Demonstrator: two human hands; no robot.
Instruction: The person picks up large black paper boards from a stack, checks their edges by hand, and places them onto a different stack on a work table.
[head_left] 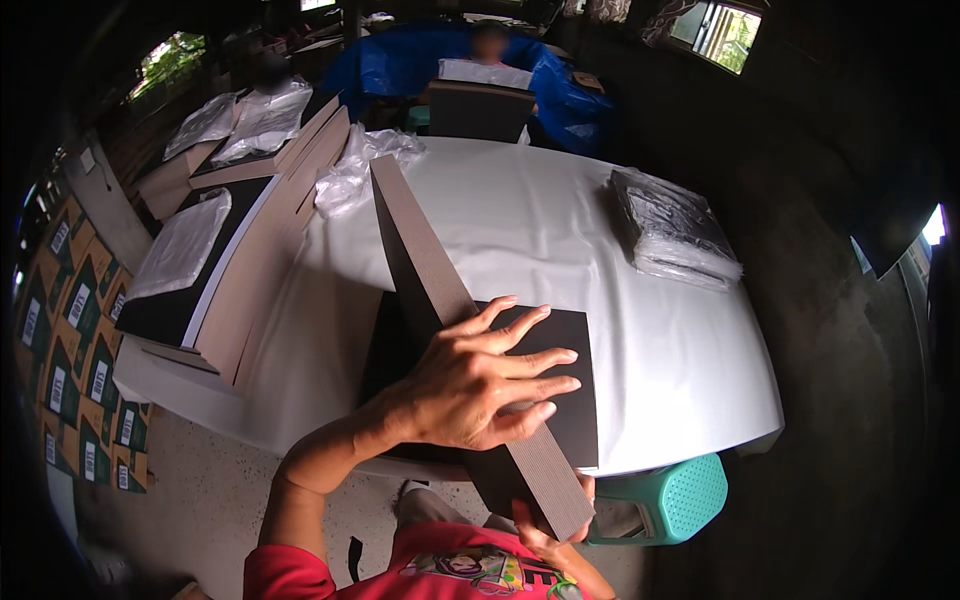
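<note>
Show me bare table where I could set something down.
Two patches on the white table: between the slanted stack and the plastic-wrapped bundle; and in front of that bundle, right of the dark sheet. Crowded: left side, with board piles and crumpled plastic; front centre, under the left hand.

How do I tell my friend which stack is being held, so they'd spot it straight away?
Find the big white-covered table. At its near side, under the spread left hand, a narrow stack of dark-faced sheets slants across, its near end in the right hand. Unlike the wide stacks at the left, it has no plastic bags on it and shows a striped grey-brown edge upward.
</note>
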